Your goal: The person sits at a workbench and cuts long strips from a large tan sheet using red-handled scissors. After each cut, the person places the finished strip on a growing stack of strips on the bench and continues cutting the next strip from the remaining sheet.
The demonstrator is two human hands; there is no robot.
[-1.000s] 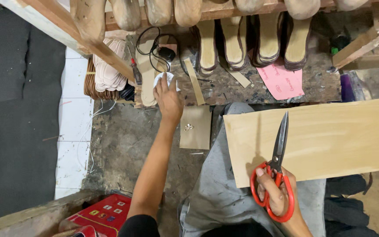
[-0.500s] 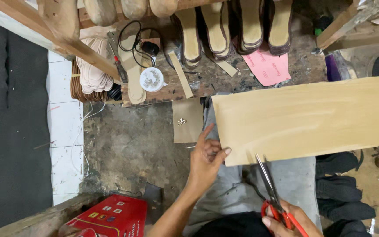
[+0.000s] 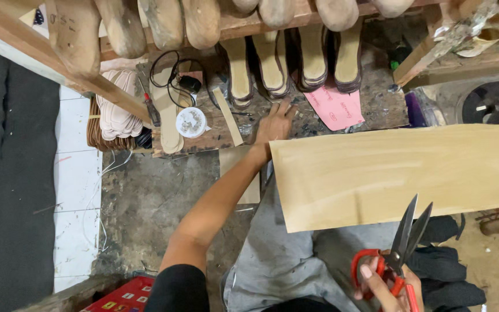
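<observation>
Stretching forward again, the left hand (image 3: 274, 124) has left the tan sheet (image 3: 399, 173), now lying untouched across the lap, and spreads open fingers on the cluttered surface (image 3: 376, 107) below the row of soles (image 3: 295, 58); the right hand (image 3: 391, 283) has lifted the red-handled scissors (image 3: 402, 248), fingers clenched through the loops, blades slightly parted

Red-handled scissors (image 3: 397, 254), blades slightly parted (points up), beside tan sheet (image 3: 399, 173)
</observation>
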